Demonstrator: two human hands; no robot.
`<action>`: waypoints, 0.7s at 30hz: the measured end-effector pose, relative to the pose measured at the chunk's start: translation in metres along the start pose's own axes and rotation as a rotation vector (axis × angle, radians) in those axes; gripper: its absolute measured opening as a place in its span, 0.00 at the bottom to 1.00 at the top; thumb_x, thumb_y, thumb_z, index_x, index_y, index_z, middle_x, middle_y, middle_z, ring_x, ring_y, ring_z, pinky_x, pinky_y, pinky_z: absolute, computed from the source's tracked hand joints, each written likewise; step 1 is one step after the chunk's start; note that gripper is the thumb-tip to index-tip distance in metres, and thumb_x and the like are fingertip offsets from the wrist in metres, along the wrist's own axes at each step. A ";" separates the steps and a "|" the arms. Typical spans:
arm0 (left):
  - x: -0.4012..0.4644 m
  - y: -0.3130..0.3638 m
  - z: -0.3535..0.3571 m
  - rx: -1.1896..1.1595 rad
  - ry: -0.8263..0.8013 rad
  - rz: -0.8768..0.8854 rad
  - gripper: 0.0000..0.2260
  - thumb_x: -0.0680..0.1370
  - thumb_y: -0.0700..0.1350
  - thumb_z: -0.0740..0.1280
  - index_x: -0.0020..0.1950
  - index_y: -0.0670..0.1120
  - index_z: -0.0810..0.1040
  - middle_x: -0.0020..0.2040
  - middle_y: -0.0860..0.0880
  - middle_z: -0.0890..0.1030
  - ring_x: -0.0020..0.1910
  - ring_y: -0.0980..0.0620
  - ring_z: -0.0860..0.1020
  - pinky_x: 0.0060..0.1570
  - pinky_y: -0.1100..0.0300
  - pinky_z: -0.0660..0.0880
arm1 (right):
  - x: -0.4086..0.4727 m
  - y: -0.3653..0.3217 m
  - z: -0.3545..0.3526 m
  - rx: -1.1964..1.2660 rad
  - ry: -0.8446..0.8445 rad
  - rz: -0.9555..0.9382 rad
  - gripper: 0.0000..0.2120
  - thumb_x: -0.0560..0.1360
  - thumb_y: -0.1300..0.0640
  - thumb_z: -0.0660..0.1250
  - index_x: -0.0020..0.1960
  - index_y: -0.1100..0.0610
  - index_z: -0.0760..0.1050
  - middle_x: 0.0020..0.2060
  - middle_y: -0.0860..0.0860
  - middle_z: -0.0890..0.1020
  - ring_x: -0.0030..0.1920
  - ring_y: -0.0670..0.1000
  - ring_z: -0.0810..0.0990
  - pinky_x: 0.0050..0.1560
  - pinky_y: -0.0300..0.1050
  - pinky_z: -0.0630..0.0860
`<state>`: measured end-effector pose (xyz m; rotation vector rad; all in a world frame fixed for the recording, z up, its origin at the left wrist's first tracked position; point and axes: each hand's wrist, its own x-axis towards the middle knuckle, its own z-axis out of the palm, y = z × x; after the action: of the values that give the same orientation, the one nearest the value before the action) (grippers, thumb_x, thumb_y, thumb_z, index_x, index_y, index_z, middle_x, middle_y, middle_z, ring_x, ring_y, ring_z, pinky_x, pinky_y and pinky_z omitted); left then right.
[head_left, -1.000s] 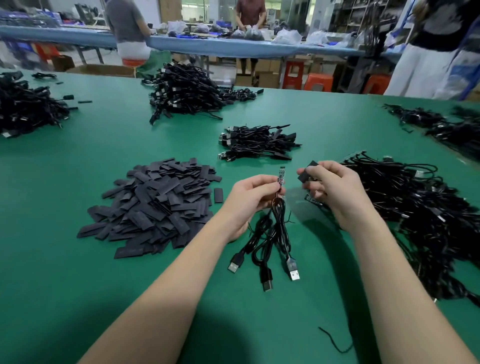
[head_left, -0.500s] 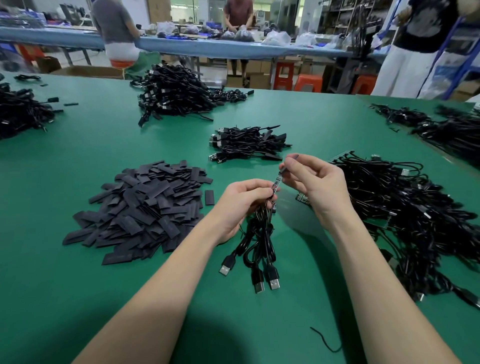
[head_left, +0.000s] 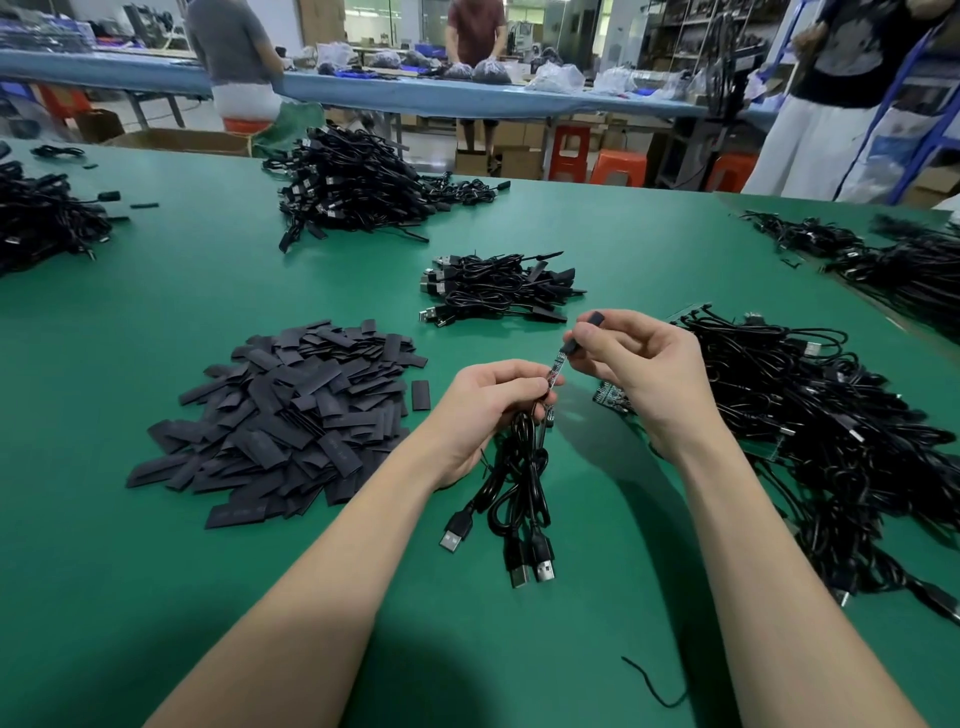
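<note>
The left hand (head_left: 488, 410) is gripping a cable bundle (head_left: 519, 483), holding its circuit strip (head_left: 555, 370) up at centre. The right hand (head_left: 639, 374), at one o'clock, is pinching a black sleeve (head_left: 597, 318) onto the strip's tip. Sleeving seems to be barely beginning, and the cable pile (head_left: 810, 415) at three o'clock is waiting.

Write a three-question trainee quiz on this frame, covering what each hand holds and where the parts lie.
1. True or false: the left hand grips several cables at once.
2. Choose one: the right hand pinches A) a black sleeve, B) a plug, C) scissors.
3. Fill in: on the table, the pile of loose sleeves lies to the ___ of the left hand.

Key: 1 true, as three plugs hang below the fist. 2 A. 3 left.
</note>
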<state>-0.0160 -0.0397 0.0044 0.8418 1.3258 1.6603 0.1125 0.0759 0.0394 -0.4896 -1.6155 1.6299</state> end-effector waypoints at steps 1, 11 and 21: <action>0.000 0.000 0.000 0.002 -0.001 0.000 0.06 0.79 0.34 0.65 0.53 0.38 0.82 0.38 0.48 0.83 0.33 0.56 0.77 0.39 0.68 0.75 | 0.000 0.000 0.000 -0.010 -0.001 0.000 0.02 0.75 0.65 0.74 0.45 0.59 0.84 0.41 0.61 0.87 0.40 0.52 0.84 0.46 0.40 0.82; -0.002 -0.001 -0.001 0.054 -0.070 0.037 0.07 0.79 0.33 0.65 0.52 0.40 0.81 0.39 0.46 0.81 0.34 0.56 0.76 0.40 0.67 0.74 | 0.000 -0.005 -0.017 0.065 -0.160 0.247 0.12 0.67 0.57 0.76 0.48 0.62 0.83 0.43 0.58 0.86 0.39 0.49 0.84 0.44 0.37 0.81; -0.004 -0.001 -0.003 0.051 -0.096 0.078 0.07 0.79 0.33 0.66 0.54 0.43 0.79 0.38 0.48 0.82 0.34 0.55 0.76 0.40 0.66 0.74 | -0.002 -0.007 -0.021 0.035 -0.200 0.204 0.13 0.66 0.57 0.77 0.49 0.60 0.83 0.45 0.61 0.87 0.43 0.52 0.85 0.47 0.41 0.82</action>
<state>-0.0173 -0.0446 0.0030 1.0021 1.2876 1.6303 0.1314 0.0878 0.0434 -0.4996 -1.7249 1.9069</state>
